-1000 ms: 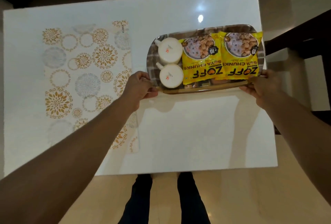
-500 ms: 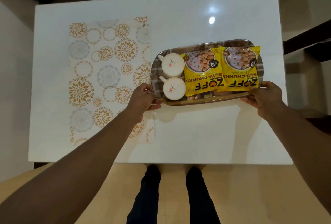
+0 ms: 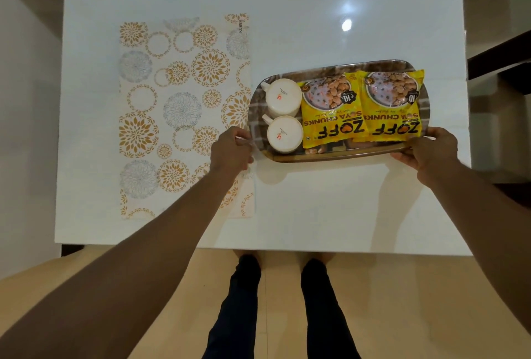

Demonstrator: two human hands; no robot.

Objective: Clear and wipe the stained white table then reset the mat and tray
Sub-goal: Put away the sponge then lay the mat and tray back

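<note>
A brown oval tray (image 3: 339,154) is held just above the white table (image 3: 316,209), casting a shadow below it. My left hand (image 3: 231,150) grips its left end and my right hand (image 3: 431,152) grips its near right corner. On the tray stand two upturned white mugs (image 3: 283,97) (image 3: 284,134) and two yellow soya chunk packets (image 3: 330,108) (image 3: 393,103). A white mat (image 3: 172,106) with gold and grey flower rings lies flat on the table's left half, its right edge just under my left hand.
A dark chair (image 3: 500,57) stands past the table's right edge. My legs and feet (image 3: 281,301) stand on the tan floor close to the table's near edge. A ceiling light glints on the tabletop (image 3: 346,24) behind the tray.
The tray, held in both hands, has come leftward and nearer relative to the table, away from the right edge and toward the mat. The view has shifted so more of the table's left side shows.
</note>
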